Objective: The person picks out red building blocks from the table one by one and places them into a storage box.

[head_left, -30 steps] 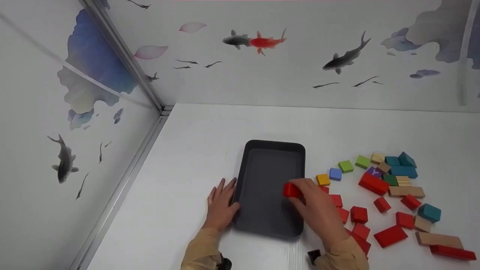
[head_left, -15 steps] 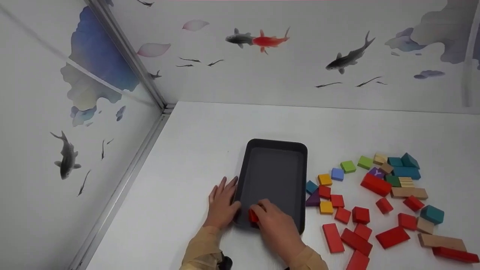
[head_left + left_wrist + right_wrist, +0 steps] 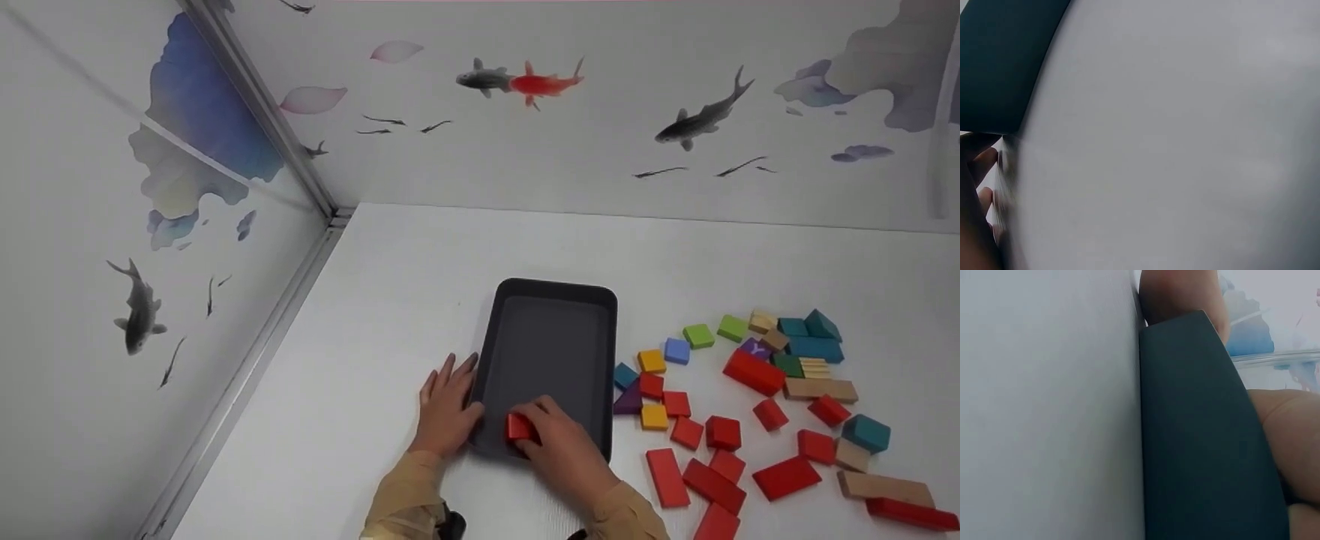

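Observation:
In the head view a dark grey rectangular tray [image 3: 551,352] lies on the white table. My right hand [image 3: 566,442] pinches a red block [image 3: 519,427] between thumb and fingers, low over the near end of the tray. Flat beside the tray's left wall, my left hand [image 3: 448,405] has its fingers spread and its thumb at the rim. The left wrist view shows the tray's outer side [image 3: 1005,62] with left fingers [image 3: 983,164] just below it. In the right wrist view the tray's outer wall [image 3: 1202,427] hides most of the block and part of the right hand [image 3: 1294,444].
Right of the tray, several red blocks [image 3: 715,484] lie scattered among yellow, green, teal and wooden ones. A purple triangle block [image 3: 628,400] and a small blue block [image 3: 625,376] sit close by the tray's right wall. Patterned white walls [image 3: 420,161] rise behind and to the left.
My right hand has carried the red block from the tray's right side to its near left part, then shifted slightly right. The left hand stays at the tray's left edge.

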Tool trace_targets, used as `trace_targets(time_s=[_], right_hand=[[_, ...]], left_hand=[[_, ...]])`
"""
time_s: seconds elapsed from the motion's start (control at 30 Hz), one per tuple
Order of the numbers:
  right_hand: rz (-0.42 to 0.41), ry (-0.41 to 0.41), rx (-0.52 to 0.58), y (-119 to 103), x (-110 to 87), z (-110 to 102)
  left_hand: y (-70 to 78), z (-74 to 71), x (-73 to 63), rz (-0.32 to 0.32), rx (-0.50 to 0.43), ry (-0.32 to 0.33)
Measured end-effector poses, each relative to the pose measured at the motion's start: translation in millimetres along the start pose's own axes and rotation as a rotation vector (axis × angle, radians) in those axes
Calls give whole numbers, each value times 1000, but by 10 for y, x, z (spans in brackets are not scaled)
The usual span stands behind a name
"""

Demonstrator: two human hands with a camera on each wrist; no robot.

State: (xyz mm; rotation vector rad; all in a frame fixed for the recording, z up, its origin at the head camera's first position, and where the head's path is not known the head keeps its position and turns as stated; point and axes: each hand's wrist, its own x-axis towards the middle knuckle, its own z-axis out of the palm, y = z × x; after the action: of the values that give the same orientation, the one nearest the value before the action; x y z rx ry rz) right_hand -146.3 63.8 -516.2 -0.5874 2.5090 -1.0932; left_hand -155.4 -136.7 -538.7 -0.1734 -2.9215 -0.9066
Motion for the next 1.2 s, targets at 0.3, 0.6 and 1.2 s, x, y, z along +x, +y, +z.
trace_targets(time_s=[0.3,0.6,1.2], right_hand=[[-58,50,-24,9,-6,31],[-36,19,-214,-112,-111,-107],[323,337,-96,359,-568,-1337]], left_hand=[[-22,18,-11,-10,15,-5],[-33,22,-21,-25,0,-15],[-11,16,0,-29,-3,-3]])
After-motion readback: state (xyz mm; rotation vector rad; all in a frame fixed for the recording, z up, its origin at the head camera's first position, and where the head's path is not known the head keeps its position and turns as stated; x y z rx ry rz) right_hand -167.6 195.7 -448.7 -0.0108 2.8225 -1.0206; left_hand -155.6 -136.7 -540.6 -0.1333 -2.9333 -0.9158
